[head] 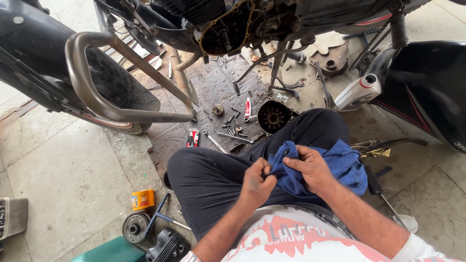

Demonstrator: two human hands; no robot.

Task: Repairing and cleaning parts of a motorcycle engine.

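Well beyond both hands, a motorcycle [204, 29] with its engine side open stands over a dark floor mat [213, 92] scattered with bolts and small tools, and just past the right hand a round clutch part [273, 117] lies by the knee. A blue rag [335, 167] is bunched on the person's lap, gripped by the right hand [310, 167] with fingers curled into the cloth, while the grimy left hand [256, 183], touching it, pinches the rag's edge. Left of the left hand, on the floor, lie a toothed gear [135, 226], a T-handle wrench [158, 218] and a small yellow tin [142, 199].
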